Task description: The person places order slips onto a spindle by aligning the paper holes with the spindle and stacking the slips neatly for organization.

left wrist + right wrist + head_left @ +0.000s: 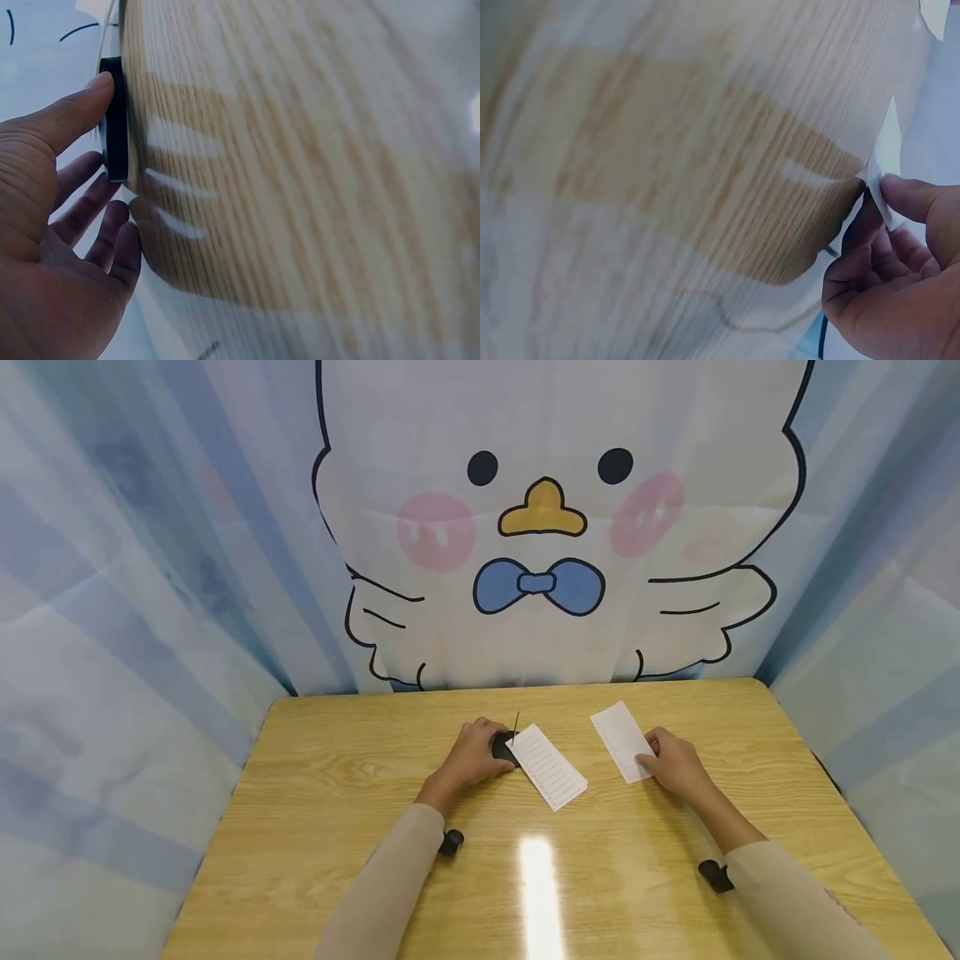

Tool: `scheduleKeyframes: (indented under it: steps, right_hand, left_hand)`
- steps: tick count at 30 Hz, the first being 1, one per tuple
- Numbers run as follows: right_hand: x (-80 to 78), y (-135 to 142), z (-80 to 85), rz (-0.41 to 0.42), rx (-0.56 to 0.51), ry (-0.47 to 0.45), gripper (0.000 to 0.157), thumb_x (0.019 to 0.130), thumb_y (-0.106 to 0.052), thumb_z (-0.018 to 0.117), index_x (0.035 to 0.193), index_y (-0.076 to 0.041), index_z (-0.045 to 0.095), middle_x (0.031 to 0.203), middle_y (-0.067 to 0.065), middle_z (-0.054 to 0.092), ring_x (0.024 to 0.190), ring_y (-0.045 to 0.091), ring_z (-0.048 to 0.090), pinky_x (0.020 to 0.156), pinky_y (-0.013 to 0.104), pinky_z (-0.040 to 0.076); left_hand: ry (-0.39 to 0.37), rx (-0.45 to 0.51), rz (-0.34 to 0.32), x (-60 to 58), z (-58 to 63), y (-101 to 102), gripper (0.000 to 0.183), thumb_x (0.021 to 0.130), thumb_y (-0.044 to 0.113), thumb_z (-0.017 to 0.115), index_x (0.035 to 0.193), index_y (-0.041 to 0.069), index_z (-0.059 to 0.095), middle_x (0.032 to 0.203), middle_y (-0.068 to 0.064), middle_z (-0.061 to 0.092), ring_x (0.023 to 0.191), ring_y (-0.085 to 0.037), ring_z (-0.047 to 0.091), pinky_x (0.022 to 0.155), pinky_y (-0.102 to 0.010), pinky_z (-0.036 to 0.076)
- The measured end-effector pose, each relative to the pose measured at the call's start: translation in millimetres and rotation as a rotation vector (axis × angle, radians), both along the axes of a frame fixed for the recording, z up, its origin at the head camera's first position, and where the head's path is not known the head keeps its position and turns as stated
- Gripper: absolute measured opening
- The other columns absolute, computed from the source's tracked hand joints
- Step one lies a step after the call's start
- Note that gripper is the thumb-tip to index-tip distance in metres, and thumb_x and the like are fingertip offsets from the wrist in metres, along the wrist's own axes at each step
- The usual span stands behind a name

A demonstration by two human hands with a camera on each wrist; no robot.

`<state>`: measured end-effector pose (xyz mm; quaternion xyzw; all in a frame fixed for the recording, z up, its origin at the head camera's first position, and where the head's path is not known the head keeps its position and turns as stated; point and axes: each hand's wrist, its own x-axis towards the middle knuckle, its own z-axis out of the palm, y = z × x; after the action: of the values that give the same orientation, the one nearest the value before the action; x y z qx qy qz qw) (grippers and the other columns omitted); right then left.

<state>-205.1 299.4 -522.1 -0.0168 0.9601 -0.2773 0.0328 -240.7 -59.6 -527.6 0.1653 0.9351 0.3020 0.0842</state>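
My left hand [472, 753] grips the round black base of a bill spike [501, 748] on the table, its thumb at the near edge and fingers at the far side. A thin upright rod rises from that base. The left wrist view shows the black base [115, 124] edge-on under the thumb. Lined white paper slips [549, 768] lie slanting right of the base, their upper left corner overlapping the rod's foot. Farther right, my right hand [675, 763] pinches another white slip [621, 742] by its lower right edge, between thumb and fingers; the right wrist view shows this paper [886, 161] nearly edge-on.
The light wooden table [360, 860] carries a bright glare streak near its front middle. Behind it hangs a curtain [540, 643] printed with a cartoon bird, and more curtains close off both sides. Black straps or devices [716, 876] sit at both wrists.
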Motion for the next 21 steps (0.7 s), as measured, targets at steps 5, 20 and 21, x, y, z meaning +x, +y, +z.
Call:
scheduleKeyframes:
  steps: [5,20,21]
  right_hand:
    - [2.6,1,1.5,-0.005,-0.032,0.025,0.033,0.1,-0.013,0.067,0.122,0.011,0.061,0.107,0.025,0.067,0.098,0.039,0.065,0.082,0.051,0.053]
    - [8.3,13,18.5,-0.028,-0.12,0.0,0.04,0.104,-0.024,0.064,0.132,0.005,0.059,0.119,0.026,0.066,0.114,0.044,0.063,0.089,0.053,0.053]
    - [8.2,13,19.9,-0.022,-0.123,0.0,0.04,0.104,-0.024,0.064,0.132,0.005,0.059,0.12,0.026,0.066,0.114,0.043,0.063,0.089,0.052,0.053]
  left_hand:
    - [0.007,-0.004,0.0,0.2,-1.9,0,0.062,0.087,0.033,0.085,0.142,0.015,0.062,0.143,-0.01,0.057,0.127,-0.031,0.05,0.105,-0.044,0.048]
    - [0.01,-0.01,-0.002,2.1,-0.6,0,0.062,0.088,0.033,0.085,0.142,0.014,0.061,0.143,-0.011,0.057,0.127,-0.032,0.05,0.104,-0.045,0.048]
    - [0.009,-0.008,0.0,2.3,-0.4,-1,0.062,0.088,0.033,0.085,0.142,0.015,0.061,0.144,-0.011,0.057,0.128,-0.032,0.05,0.104,-0.045,0.048]
